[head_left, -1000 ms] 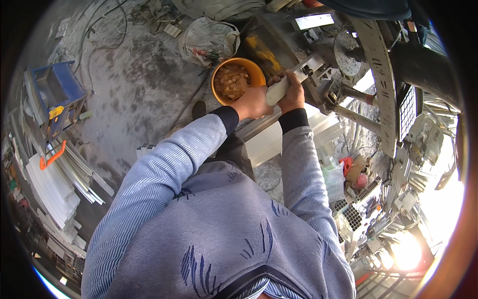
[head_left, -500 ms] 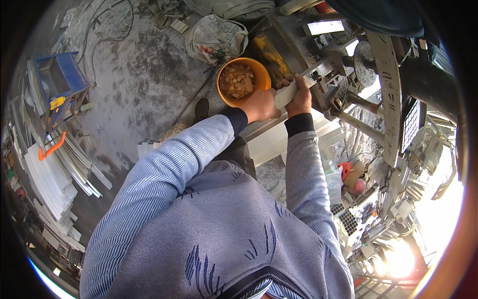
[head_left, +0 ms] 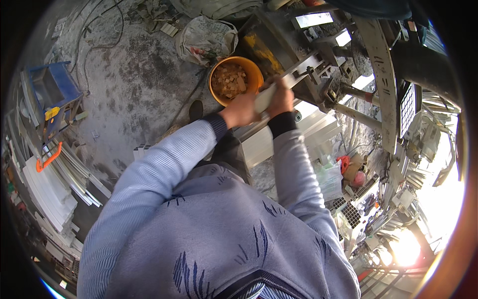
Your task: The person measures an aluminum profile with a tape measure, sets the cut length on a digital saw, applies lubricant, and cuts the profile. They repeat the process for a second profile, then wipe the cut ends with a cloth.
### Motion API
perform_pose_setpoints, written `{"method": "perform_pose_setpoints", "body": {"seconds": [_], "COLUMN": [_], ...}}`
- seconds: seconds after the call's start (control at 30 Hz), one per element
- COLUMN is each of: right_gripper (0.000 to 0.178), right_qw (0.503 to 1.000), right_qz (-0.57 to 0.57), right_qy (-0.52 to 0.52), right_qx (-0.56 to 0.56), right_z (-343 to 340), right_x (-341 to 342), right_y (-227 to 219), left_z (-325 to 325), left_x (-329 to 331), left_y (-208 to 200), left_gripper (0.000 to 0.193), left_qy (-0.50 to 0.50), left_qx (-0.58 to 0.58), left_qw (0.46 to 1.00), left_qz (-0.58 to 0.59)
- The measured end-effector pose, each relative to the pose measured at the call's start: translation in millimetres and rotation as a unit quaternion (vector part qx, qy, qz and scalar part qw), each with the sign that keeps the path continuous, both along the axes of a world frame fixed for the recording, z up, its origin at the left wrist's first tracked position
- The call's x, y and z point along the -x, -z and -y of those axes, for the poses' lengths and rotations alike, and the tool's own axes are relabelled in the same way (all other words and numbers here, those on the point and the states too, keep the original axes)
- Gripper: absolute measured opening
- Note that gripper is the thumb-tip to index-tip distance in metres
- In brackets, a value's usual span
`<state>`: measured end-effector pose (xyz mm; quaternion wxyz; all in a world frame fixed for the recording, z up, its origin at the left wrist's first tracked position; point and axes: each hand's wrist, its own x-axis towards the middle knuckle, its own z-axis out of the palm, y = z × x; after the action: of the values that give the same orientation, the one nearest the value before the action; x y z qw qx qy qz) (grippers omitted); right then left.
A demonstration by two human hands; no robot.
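A pale, flat strip [head_left: 264,98] is held between my two hands beside the metal machine [head_left: 271,37]. My left hand [head_left: 241,109] is closed around its near end, just below the orange bucket [head_left: 256,74]. Farther along, my right hand [head_left: 282,97] grips the strip's right side, fingers blurred by motion. Beyond the hands, a shiny metal bar [head_left: 303,64] lies on the machine; whether the strip touches it I cannot tell. Small tan and brown offcuts [head_left: 230,81] fill the bucket. White long profiles [head_left: 271,142] lie below my right wrist.
A crumpled white sack [head_left: 209,40] stands behind the bucket. At left are a blue cart [head_left: 57,89], an orange handle [head_left: 50,157] and stacked white strips [head_left: 50,192]. A long beam [head_left: 381,79] and a dark pipe [head_left: 428,74] cross the right side. Cables [head_left: 87,55] trail over the dusty floor.
Both hands and the strip have moved left and a little toward my body, away from the machine. The whole view has also shifted slightly.
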<state>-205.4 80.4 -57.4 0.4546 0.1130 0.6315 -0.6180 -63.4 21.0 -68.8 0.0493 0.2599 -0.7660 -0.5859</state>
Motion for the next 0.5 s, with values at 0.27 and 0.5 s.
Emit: {"method": "perform_pose_setpoints", "body": {"seconds": [0.27, 0.5], "right_gripper": [0.018, 0.016], "right_qw": [0.993, 0.993], "right_qz": [0.048, 0.046], "right_qy": [0.022, 0.041], "right_qx": [0.107, 0.1], "right_z": [-25.0, -21.4], "right_x": [-104.3, -104.6], "right_y": [-17.0, -27.0], "left_z": [-13.2, -16.3], "left_x": [-104.1, -100.2], "left_y": [-46.2, -45.5], "left_gripper": [0.049, 0.047], "left_qy": [0.032, 0.028], "left_qx": [-0.122, -0.129], "left_qw": [0.979, 0.978], "left_qz": [0.161, 0.164]}}
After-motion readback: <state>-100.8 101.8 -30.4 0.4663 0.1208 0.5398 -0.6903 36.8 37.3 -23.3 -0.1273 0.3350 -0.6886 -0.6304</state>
